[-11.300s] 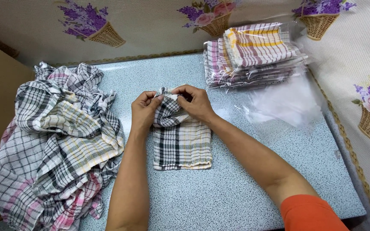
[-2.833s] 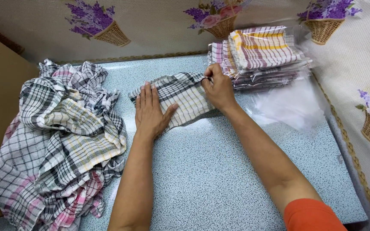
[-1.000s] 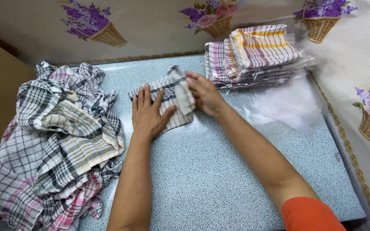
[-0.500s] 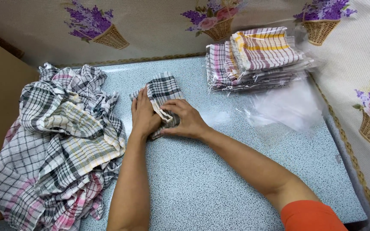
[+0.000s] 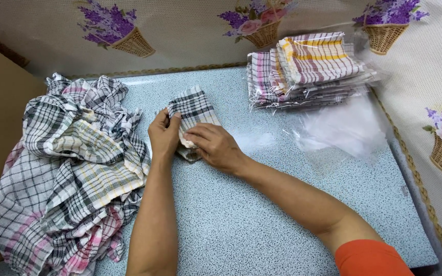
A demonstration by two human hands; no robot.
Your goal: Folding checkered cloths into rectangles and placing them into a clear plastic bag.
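A folded black-and-white checked cloth (image 5: 194, 110) lies on the speckled blue tabletop (image 5: 262, 214), a little left of the frame's centre and toward the top. The left hand (image 5: 163, 135) grips its left edge — thumb on top, fingers curled against the side of the fold. The right hand (image 5: 216, 147) lies flat across the cloth's lower part, fingers together and pressing down on the fabric, not pinching it.

At the left of the frame a loose heap of checked cloths (image 5: 70, 174) in black, grey, yellow and pink spreads over the table edge, near the left forearm but apart from the folded cloth. In the upper right a stack of folded cloths in clear plastic bags (image 5: 308, 69) sits against the flowered wall covering (image 5: 190, 30) — well apart from both hands. Just below that stack lie empty clear plastic bags (image 5: 349, 128), crumpled on the tabletop.
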